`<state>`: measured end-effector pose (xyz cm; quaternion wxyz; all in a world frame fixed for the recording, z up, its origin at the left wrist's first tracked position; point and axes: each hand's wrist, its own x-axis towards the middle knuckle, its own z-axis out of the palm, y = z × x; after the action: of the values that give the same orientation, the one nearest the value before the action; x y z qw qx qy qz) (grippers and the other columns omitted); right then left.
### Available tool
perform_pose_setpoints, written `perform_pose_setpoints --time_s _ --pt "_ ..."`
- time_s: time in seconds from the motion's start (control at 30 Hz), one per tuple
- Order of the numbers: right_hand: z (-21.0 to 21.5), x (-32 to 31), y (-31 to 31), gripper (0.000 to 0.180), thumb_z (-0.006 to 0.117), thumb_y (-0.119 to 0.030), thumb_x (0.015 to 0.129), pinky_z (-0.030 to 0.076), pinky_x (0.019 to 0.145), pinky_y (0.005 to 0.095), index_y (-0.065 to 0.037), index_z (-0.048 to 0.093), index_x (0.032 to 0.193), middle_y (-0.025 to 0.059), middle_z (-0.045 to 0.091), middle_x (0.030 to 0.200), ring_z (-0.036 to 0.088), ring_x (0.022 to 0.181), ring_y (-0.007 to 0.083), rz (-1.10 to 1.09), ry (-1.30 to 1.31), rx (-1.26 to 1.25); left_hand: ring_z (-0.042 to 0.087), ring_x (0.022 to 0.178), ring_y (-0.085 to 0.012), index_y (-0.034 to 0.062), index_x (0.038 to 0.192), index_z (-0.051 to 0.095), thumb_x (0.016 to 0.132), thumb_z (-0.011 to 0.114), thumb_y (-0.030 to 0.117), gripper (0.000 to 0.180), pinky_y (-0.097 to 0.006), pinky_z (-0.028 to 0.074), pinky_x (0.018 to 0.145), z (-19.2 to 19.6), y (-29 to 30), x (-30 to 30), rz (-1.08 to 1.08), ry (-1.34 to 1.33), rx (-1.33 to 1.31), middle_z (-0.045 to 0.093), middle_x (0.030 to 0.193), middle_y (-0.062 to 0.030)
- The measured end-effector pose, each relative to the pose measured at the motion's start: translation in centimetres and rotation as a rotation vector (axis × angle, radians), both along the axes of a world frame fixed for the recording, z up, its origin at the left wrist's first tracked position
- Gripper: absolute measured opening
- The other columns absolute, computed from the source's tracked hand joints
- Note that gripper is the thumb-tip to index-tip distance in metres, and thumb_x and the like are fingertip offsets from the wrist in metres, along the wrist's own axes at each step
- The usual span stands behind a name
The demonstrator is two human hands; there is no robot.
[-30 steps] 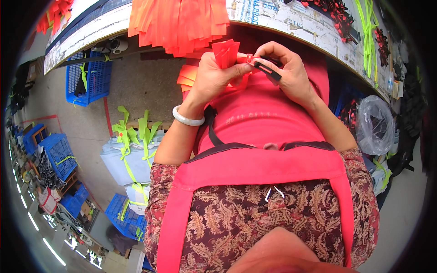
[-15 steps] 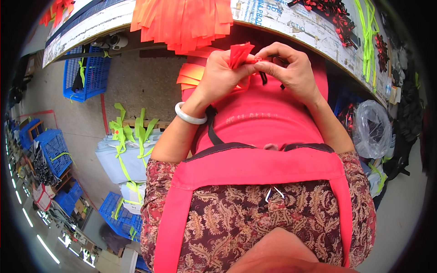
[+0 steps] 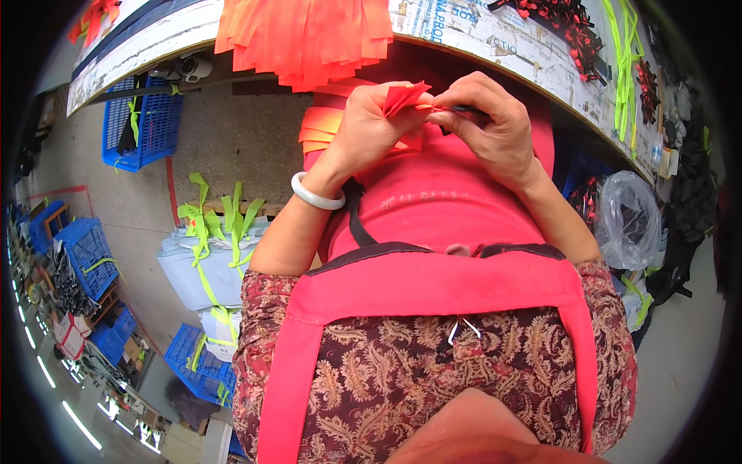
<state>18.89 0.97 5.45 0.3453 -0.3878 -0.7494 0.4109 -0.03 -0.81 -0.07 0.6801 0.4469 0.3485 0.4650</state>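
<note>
My left hand [image 3: 362,130], with a pale bangle [image 3: 317,193] on its wrist, is closed around a bundle of orange-red fabric strips [image 3: 404,99]. The folded ends stick up between thumb and fingers, and more strips [image 3: 320,130] hang from below the fist over my apron [image 3: 433,197]. Thumb and forefinger of my right hand [image 3: 498,131] pinch the bundle's narrow tip, close beside the left thumb. A small dark item [image 3: 468,110] lies under the right fingers, mostly hidden; its kind cannot be made out.
Along the worktable [image 3: 448,23] edge ahead, a thick fringe of orange strips [image 3: 305,39] hangs down. Yellow-green strips [image 3: 624,69] and red-black shiny pieces [image 3: 576,35] lie at right. Blue crates [image 3: 143,124] and a tied pale stack [image 3: 197,267] stand left; a clear plastic bag [image 3: 627,220] is right.
The right fingers have closed further over the strip tip, and the dark end that hung below them is now mostly covered. The left hand still grips the strips, tilted slightly more toward the right.
</note>
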Motion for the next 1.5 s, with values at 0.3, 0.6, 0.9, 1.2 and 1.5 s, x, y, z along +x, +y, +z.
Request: perform_pose_setpoints --time_s 0.3,0.6,0.9,1.2,1.5 --pt "-0.6 -0.1 0.8 0.018 0.074 -0.003 0.078 0.043 0.057 0.0235 -0.003 0.067 0.094 0.0060 0.061 0.083 0.059 0.070 0.0127 0.013 -0.067 -0.017 0.064 0.068 -0.0087 -0.0026 0.098 0.066 0.088 0.060 -0.005 0.012 -0.021 0.051 0.059 0.1 0.0 0.2 0.046 0.122 0.058 0.066 0.080 -0.0039" --pt "-1.5 0.5 1.3 0.016 0.074 -0.004 0.080 0.039 0.055 0.0181 -0.003 0.069 0.095 -0.0004 0.061 0.089 0.052 0.069 0.0024 -0.047 0.062 -0.279 0.060 0.063 -0.0077 -0.0014 0.097 0.065 0.091 0.062 0.005 0.009 -0.022 0.049 0.056 1.1 0.7 0.6 0.036 0.063 -0.131 0.065 0.076 -0.0031" --pt "-2.1 0.9 2.1 0.016 0.072 0.000 0.079 0.041 0.057 0.0200 -0.002 0.066 0.095 0.0016 0.061 0.087 0.053 0.069 0.0051 -0.029 0.023 -0.148 0.059 0.064 -0.0107 -0.0015 0.093 0.068 0.088 0.060 -0.003 0.010 -0.025 0.048 0.053 0.5 2.2 0.8 -0.058 0.162 -0.030 0.059 0.077 -0.0027" --pt "-3.7 1.5 2.8 0.013 0.070 -0.001 0.082 0.048 0.065 0.0237 -0.001 0.066 0.095 0.0036 0.062 0.085 0.060 0.075 0.0102 -0.113 0.044 -0.250 0.062 0.071 -0.0091 -0.0019 0.103 0.065 0.087 0.064 -0.001 0.016 -0.021 0.048 0.063 0.3 3.1 1.9 0.011 0.316 -0.055 0.066 0.083 -0.0025" --pt "-4.4 2.5 3.7 0.012 0.064 -0.014 0.092 0.032 0.043 0.0178 -0.002 0.063 0.090 -0.0030 0.061 0.068 0.044 0.051 -0.0003 -0.326 0.187 -0.625 0.064 0.066 -0.0170 -0.0053 0.105 0.059 0.092 0.061 0.008 0.019 -0.029 0.058 0.062 -2.9 4.8 4.4 -0.008 -0.273 -0.687 0.064 0.081 -0.0101"
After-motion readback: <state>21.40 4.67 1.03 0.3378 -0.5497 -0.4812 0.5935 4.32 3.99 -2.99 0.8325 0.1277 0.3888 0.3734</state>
